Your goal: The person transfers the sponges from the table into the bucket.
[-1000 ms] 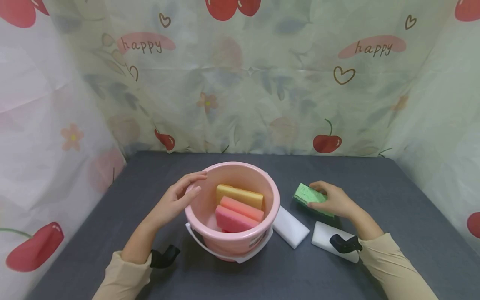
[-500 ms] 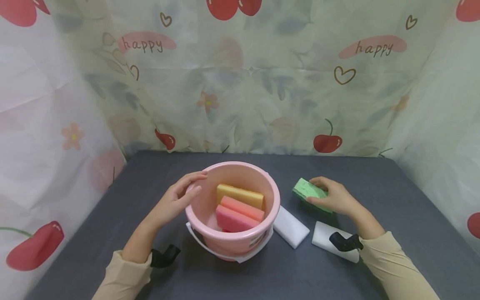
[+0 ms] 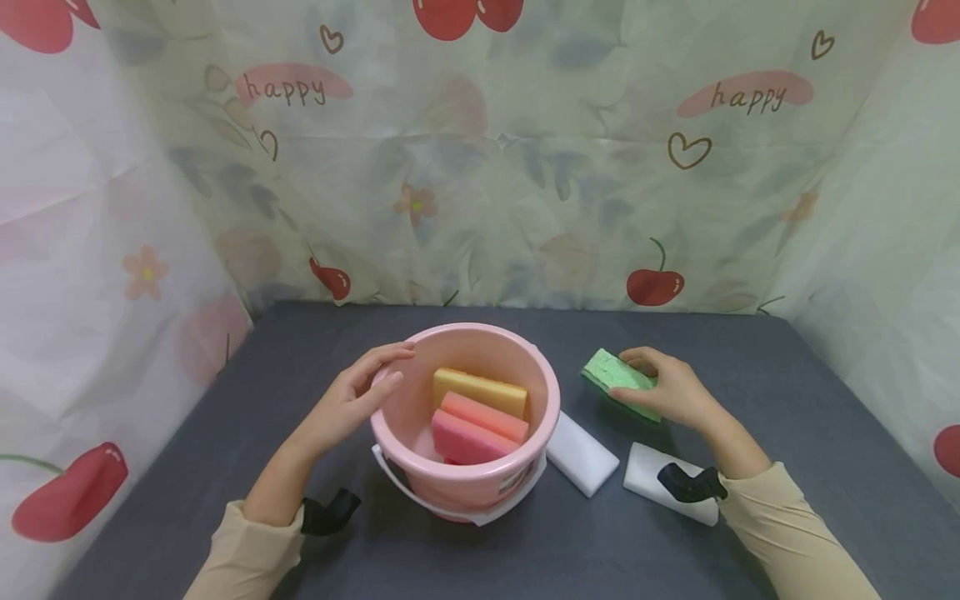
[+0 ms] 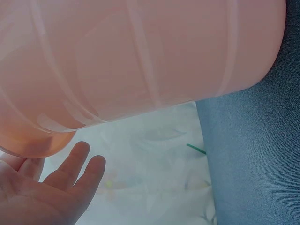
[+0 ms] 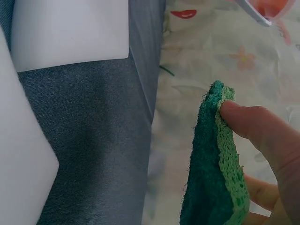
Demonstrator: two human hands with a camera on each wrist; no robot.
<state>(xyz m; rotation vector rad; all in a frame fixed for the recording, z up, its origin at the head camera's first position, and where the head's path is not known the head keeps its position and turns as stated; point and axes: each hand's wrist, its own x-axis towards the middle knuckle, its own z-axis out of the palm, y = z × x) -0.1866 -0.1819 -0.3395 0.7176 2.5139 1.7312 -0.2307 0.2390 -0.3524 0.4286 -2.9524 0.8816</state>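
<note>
A green sponge (image 3: 618,379) with a darker scouring side is pinched in my right hand (image 3: 671,392), thumb on one side and fingers on the other. The right wrist view shows the sponge (image 5: 215,159) raised off the table. My left hand (image 3: 356,396) rests at the left rim of a pink bucket (image 3: 465,473), its fingers loosely extended. From the left wrist, the fingers (image 4: 77,171) are spread beside the bucket's rim. Inside the bucket lie a yellow sponge (image 3: 483,392), an orange sponge (image 3: 487,417) and a pinkish-red sponge (image 3: 468,437).
Two white sponge blocks lie on the dark table (image 3: 450,562): one white block (image 3: 581,454) right beside the bucket, another white block (image 3: 652,479) under the right wrist. A white handle (image 3: 480,518) hangs at the bucket's front. A printed curtain (image 3: 502,225) encloses the back and sides.
My right hand has lifted the green sponge off the table, shifting it slightly up and to the left. The left hand and the bucket have stayed put.
</note>
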